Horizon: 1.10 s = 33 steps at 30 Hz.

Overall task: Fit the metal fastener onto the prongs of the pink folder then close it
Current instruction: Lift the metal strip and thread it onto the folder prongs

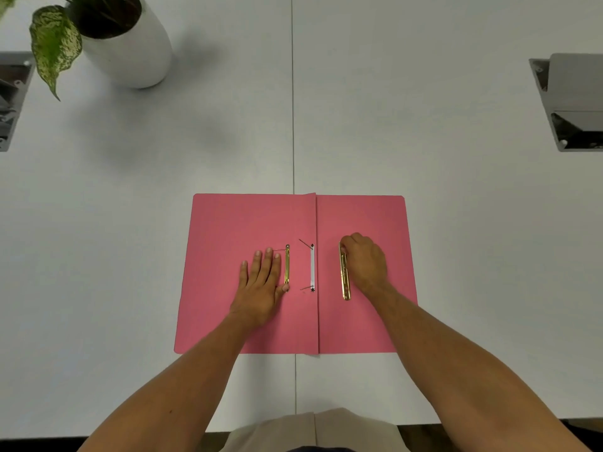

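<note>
The pink folder [228, 230] lies open and flat on the white table. Beside its spine a white strip [312, 267] carries two thin prongs [305, 243] that stick up and lean left. A gold metal bar [287, 265] lies on the left flap; my left hand [261, 288] rests flat next to it, fingers spread, thumb touching its near end. On the right flap lies a second gold metal fastener bar [344, 278]. My right hand [363, 261] curls over its far end, fingertips pinching it.
A white pot [133, 50] with a green plant stands at the far left. Metal cable hatches sit at the left edge [9, 99] and the right edge [571, 102]. A seam [293, 109] runs down the table's middle.
</note>
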{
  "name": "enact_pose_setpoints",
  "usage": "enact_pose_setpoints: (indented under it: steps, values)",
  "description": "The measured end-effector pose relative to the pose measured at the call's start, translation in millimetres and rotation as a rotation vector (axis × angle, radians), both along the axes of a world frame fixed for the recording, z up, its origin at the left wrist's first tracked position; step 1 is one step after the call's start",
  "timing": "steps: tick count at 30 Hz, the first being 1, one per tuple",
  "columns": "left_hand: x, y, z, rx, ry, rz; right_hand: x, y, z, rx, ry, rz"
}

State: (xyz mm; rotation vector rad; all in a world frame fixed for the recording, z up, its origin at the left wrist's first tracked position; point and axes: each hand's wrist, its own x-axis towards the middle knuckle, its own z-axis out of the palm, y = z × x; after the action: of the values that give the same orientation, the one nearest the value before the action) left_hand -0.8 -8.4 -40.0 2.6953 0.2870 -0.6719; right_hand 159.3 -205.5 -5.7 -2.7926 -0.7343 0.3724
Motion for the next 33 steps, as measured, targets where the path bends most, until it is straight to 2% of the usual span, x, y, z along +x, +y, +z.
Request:
enact_pose_setpoints:
  steps: [9, 13, 16, 20, 23, 25, 30, 33]
  values:
    - [0, 1, -2, -0.003, -0.016, 0.008, 0, 2, 5, -0.021, -0.001, 0.054]
    - [0, 0, 1, -0.009, -0.038, 0.023, -3, 7, 9, 0.045, 0.024, 0.049]
    - [1, -2, 7, -0.002, -0.067, 0.048, -8, 13, 14, 0.116, 0.111, 0.029]
    - [1, -12, 20, -0.021, -0.264, 0.092, -14, 23, 21, 0.215, 0.220, -0.008]
    - [8, -20, 38, -0.173, -0.488, 0.230, -20, 32, 27, 0.311, 0.260, -0.010]
    - [19, -20, 48, -0.309, -0.518, 0.360, -23, 38, 32, 0.351, 0.254, 0.015]
    - [41, -18, 64, -0.633, -0.287, 0.455, -26, 51, 45, 0.386, 0.249, 0.041]
    - [43, -17, 69, -0.778, -0.210, 0.544, -26, 54, 50, 0.390, 0.236, 0.037]
